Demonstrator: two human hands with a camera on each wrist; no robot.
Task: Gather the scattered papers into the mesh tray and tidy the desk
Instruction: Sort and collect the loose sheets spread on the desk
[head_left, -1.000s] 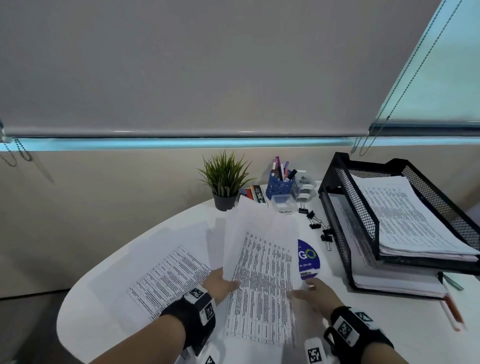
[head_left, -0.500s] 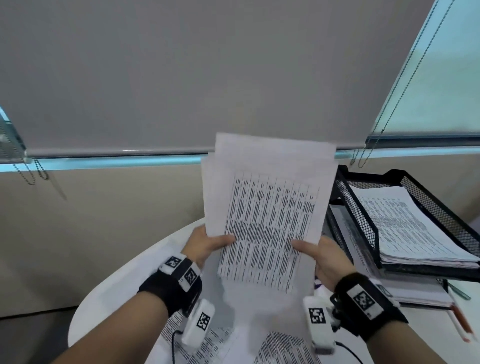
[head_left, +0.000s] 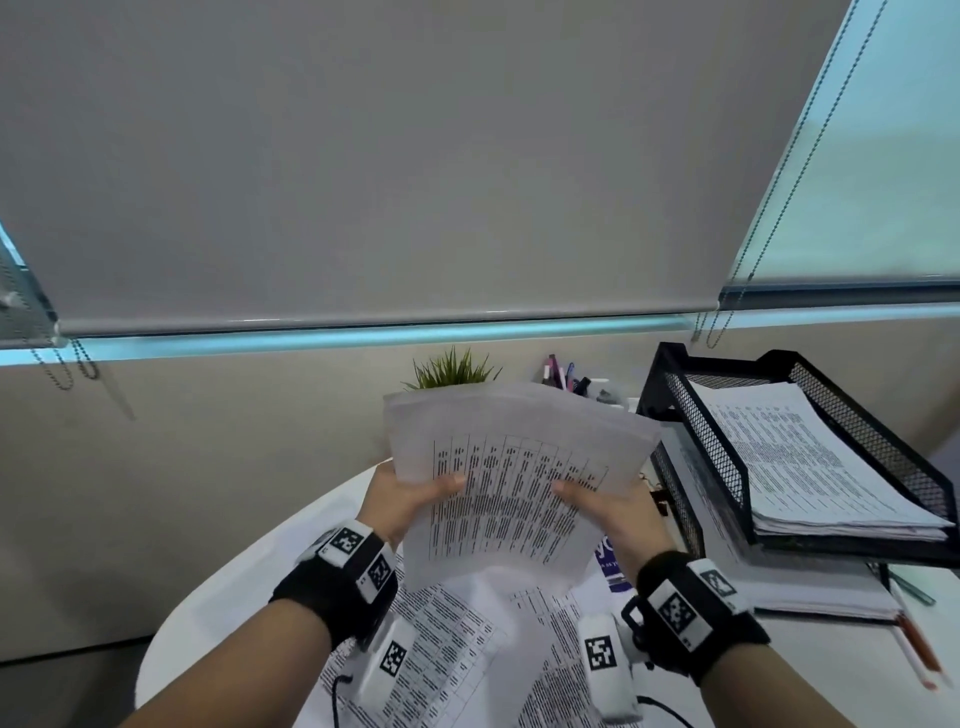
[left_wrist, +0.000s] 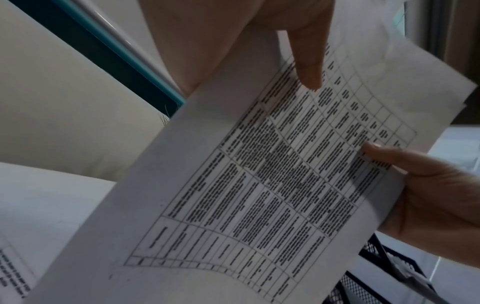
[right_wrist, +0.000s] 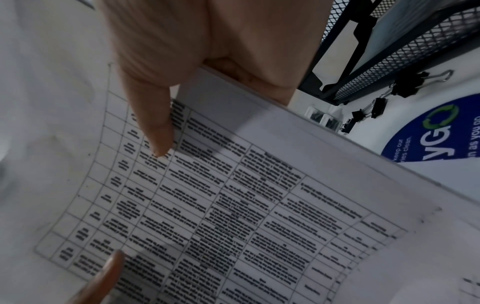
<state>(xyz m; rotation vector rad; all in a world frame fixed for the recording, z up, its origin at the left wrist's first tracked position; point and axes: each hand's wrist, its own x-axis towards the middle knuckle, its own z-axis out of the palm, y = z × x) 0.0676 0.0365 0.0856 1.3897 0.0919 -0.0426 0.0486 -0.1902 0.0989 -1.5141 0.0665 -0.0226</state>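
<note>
Left hand (head_left: 402, 499) and right hand (head_left: 610, 512), mid-frame: thumbs atop, fingers beneath, pinching raised paper stack (head_left: 511, 478) above desk (head_left: 218, 597).

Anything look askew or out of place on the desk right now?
Yes. The sheets held by the left hand and right hand are fanned, edges unaligned. More papers lie scattered on the desk, and binder clips lie loose beside the mesh tray.

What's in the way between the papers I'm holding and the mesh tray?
Nothing visible. Both hands, left and right, hold the papers up in the air, just left of the mesh tray. Its top tier is open above, though already stacked with sheets.
</note>
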